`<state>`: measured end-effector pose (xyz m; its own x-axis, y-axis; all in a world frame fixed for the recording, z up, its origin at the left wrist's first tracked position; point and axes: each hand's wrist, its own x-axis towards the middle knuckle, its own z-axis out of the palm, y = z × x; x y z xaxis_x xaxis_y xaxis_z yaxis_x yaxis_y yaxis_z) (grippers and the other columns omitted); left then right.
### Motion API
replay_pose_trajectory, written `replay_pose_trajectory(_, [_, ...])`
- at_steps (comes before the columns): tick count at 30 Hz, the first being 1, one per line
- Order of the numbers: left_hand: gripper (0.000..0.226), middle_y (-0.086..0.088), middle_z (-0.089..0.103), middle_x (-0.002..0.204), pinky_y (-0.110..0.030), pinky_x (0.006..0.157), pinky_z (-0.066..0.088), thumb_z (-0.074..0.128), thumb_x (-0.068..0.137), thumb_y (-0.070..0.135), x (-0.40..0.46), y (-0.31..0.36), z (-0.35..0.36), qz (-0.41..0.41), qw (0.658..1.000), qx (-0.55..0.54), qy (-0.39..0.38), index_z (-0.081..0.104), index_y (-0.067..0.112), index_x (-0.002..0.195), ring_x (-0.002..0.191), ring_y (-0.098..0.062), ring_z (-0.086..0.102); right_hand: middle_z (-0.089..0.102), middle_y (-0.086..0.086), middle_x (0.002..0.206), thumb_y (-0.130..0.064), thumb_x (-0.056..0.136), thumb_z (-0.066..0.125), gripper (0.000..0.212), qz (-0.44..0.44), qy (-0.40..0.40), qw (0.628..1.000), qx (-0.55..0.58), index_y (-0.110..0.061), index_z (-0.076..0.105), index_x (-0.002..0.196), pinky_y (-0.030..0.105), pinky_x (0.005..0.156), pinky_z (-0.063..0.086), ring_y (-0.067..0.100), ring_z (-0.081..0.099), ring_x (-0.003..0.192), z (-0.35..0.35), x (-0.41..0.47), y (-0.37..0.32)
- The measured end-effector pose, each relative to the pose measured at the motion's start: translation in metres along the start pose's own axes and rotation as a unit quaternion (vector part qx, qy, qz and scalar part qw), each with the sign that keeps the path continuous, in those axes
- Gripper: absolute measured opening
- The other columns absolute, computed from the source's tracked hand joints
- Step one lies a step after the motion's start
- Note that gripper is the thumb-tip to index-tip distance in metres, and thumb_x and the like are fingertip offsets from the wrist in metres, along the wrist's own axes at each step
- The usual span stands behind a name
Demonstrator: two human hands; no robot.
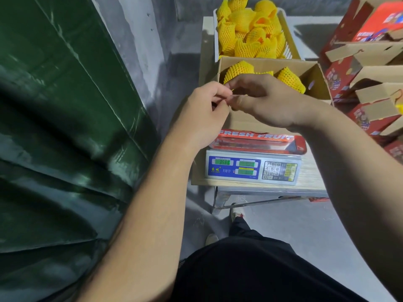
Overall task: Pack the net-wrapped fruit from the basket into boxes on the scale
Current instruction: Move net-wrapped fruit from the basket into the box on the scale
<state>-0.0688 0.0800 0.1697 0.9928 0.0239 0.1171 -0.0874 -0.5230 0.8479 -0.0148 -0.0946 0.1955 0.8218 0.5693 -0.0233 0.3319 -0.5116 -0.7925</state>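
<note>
An open cardboard box [314, 73] printed "FRESH FRUIT" sits on the electronic scale [253, 168], whose display is lit green. Inside lie a few fruits in yellow foam net [290, 80]. Behind it a white basket [290, 38] is heaped with more yellow net-wrapped fruit [246, 33]. My left hand [205, 110] and my right hand [268, 103] meet above the box's near edge. Their fingertips pinch a tiny yellow scrap [233, 90] between them. What the scrap is cannot be made out.
Red and brown empty fruit boxes [370, 83] are stacked at the right. A dark green tarpaulin [65, 127] fills the left. The scale stands on a small wooden-topped table [311, 177] with a metal frame; my feet are on the grey floor below.
</note>
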Motion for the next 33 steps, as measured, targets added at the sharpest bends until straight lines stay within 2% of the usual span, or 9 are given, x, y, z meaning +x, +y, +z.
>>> replay_pose_trajectory(2, [0.016, 0.026, 0.068, 0.101, -0.016, 0.079, 0.050, 0.060, 0.105, 0.023, -0.001, 0.000, 0.002, -0.001, 1.000, -0.006, -0.005, 0.067, 0.036, 0.111, 0.099, 0.006, 0.065, 0.071, -0.005, 0.109, -0.018, 0.104, 0.060, 0.023, 0.000, -0.009, 1.000, 0.013, -0.013, 0.066, 0.126, 0.013, 0.082, 0.047, -0.006, 0.064, 0.093, -0.002, -0.003, 0.001])
replay_pose_trajectory(7, [0.016, 0.027, 0.072, 0.102, -0.030, 0.087, 0.058, 0.061, 0.102, 0.029, 0.002, -0.002, 0.007, 0.009, 1.000, -0.012, -0.010, 0.067, 0.043, 0.106, 0.100, 0.005, 0.068, 0.073, 0.002, 0.107, -0.013, 0.104, 0.060, 0.023, -0.002, -0.011, 0.999, 0.037, -0.010, 0.066, 0.125, 0.011, 0.077, 0.046, -0.004, 0.064, 0.089, -0.007, -0.004, 0.004])
replay_pose_trajectory(11, [0.021, 0.024, 0.072, 0.102, -0.035, 0.091, 0.059, 0.058, 0.098, 0.025, 0.013, -0.003, 0.013, 0.009, 0.999, -0.037, -0.001, 0.070, 0.039, 0.109, 0.100, 0.002, 0.069, 0.073, 0.016, 0.110, -0.011, 0.103, 0.061, 0.022, -0.010, 0.005, 0.998, 0.067, -0.008, 0.066, 0.123, 0.020, 0.081, 0.051, 0.013, 0.065, 0.094, -0.011, -0.002, 0.014])
replay_pose_trajectory(14, [0.022, 0.017, 0.074, 0.105, -0.037, 0.095, 0.058, 0.059, 0.100, 0.020, 0.026, 0.000, 0.025, 0.000, 0.998, -0.059, -0.005, 0.072, 0.033, 0.112, 0.102, 0.000, 0.069, 0.072, 0.019, 0.113, -0.009, 0.102, 0.062, 0.020, -0.013, 0.026, 0.996, 0.089, -0.007, 0.067, 0.122, 0.036, 0.091, 0.052, 0.021, 0.066, 0.100, -0.021, 0.001, 0.027])
replay_pose_trajectory(18, [0.021, 0.011, 0.075, 0.106, -0.031, 0.094, 0.057, 0.060, 0.102, 0.014, 0.059, 0.014, 0.044, 0.006, 0.998, -0.065, -0.005, 0.074, 0.024, 0.114, 0.100, -0.003, 0.069, 0.073, 0.017, 0.113, -0.010, 0.103, 0.061, 0.018, -0.004, 0.056, 0.992, 0.110, -0.010, 0.069, 0.119, 0.051, 0.100, 0.053, 0.036, 0.066, 0.109, -0.047, 0.014, 0.049])
replay_pose_trajectory(21, [0.019, 0.007, 0.074, 0.110, -0.022, 0.089, 0.054, 0.060, 0.103, 0.010, 0.093, 0.029, 0.060, 0.023, 0.997, -0.068, 0.013, 0.074, 0.016, 0.114, 0.101, -0.004, 0.068, 0.074, 0.011, 0.108, -0.009, 0.103, 0.061, 0.016, -0.005, 0.074, 0.988, 0.139, -0.012, 0.069, 0.116, 0.028, 0.084, 0.053, 0.015, 0.066, 0.092, -0.073, 0.031, 0.068])
replay_pose_trajectory(23, [0.018, 0.008, 0.073, 0.112, -0.011, 0.083, 0.049, 0.059, 0.104, 0.011, 0.120, 0.038, 0.072, 0.038, 0.997, -0.063, 0.020, 0.074, 0.012, 0.114, 0.101, 0.002, 0.066, 0.073, 0.011, 0.106, -0.008, 0.103, 0.061, 0.014, -0.006, 0.078, 0.983, 0.163, -0.013, 0.068, 0.114, 0.023, 0.079, 0.053, 0.013, 0.066, 0.091, -0.091, 0.046, 0.082])
replay_pose_trajectory(28, [0.016, 0.011, 0.073, 0.101, -0.010, 0.078, 0.047, 0.060, 0.105, 0.012, 0.190, 0.044, 0.101, 0.028, 0.997, -0.075, 0.023, 0.074, 0.010, 0.111, 0.091, 0.007, 0.065, 0.075, 0.014, 0.102, -0.007, 0.102, 0.062, 0.014, 0.017, 0.106, 0.980, 0.169, -0.009, 0.069, 0.115, 0.030, 0.081, 0.057, 0.015, 0.069, 0.090, -0.141, 0.094, 0.127])
replay_pose_trajectory(33, [0.018, 0.016, 0.072, 0.107, -0.005, 0.078, 0.045, 0.059, 0.106, 0.021, 0.255, 0.019, 0.123, -0.009, 0.998, -0.042, 0.039, 0.075, 0.020, 0.115, 0.101, 0.005, 0.063, 0.072, 0.010, 0.103, -0.009, 0.098, 0.062, 0.017, 0.088, 0.143, 0.984, 0.063, -0.015, 0.066, 0.114, 0.048, 0.085, 0.055, 0.019, 0.064, 0.084, -0.177, 0.176, 0.183])
